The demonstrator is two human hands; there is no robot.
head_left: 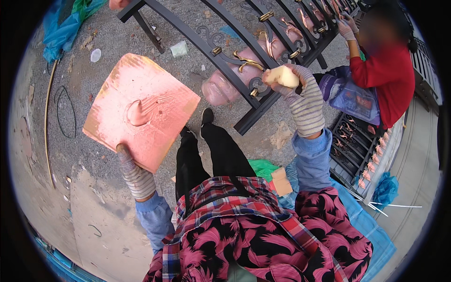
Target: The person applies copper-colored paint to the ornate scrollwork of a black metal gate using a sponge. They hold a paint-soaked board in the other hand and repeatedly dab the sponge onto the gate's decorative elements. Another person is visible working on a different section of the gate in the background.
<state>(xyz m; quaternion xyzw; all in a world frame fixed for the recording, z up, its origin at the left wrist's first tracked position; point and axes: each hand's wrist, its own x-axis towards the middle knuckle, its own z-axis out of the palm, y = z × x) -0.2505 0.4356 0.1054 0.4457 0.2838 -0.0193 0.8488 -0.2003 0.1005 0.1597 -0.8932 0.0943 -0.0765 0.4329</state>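
My left hand (134,174), in a striped, stained glove, is closed on the near edge of a square board (164,105). Pink paint covers most of the board, with a thick blob of paint (137,113) near its middle. In my right hand (306,101), also gloved, is a cream-coloured piece of sponge (284,76) with pinkish colour on its left end. The sponge is held just above the end of a dark metal railing (256,113). Gold-coloured ornaments (249,62) and curled scrolls sit between its bars.
A co-worker in a red top (385,80) stands at the right, gloved hands at the railing's far part. Under the railing lies a pink-stained roll (221,89). More dark railing (345,148) lies at right. Blue plastic sheeting (61,35) is at the far left.
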